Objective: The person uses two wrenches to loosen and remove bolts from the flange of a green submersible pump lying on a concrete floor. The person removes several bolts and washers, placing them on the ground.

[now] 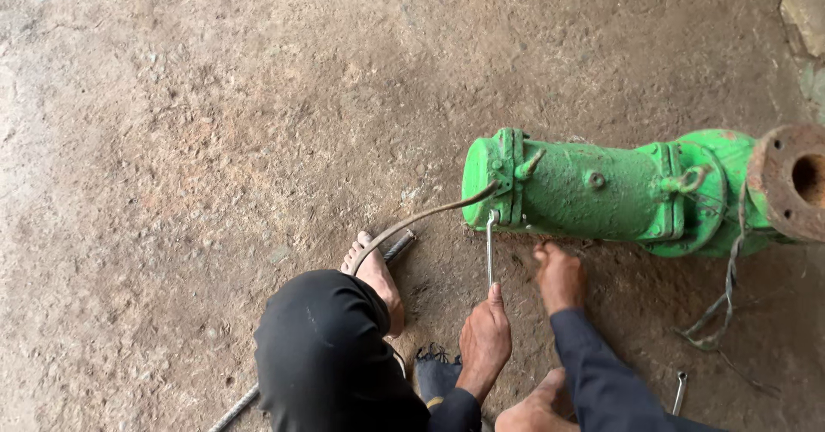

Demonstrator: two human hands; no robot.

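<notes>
A green cast pump body point(601, 189) lies on its side on the concrete floor, with a rusty round flange point(789, 181) at its right end. My left hand point(485, 337) is shut on the handle of a thin metal wrench point(490, 251) that reaches up to the pump's left flange. My right hand point(559, 275) rests with fingers spread on the floor just below the pump body, holding nothing. A grey cable point(412, 222) curves from the pump's left end past my bare foot point(375, 274).
My knee in black trousers point(322, 355) fills the lower middle. A second small wrench point(680, 392) lies on the floor at lower right. A frayed grey strap point(722, 303) hangs from the pump. The rough concrete floor point(189, 140) stretches to the left.
</notes>
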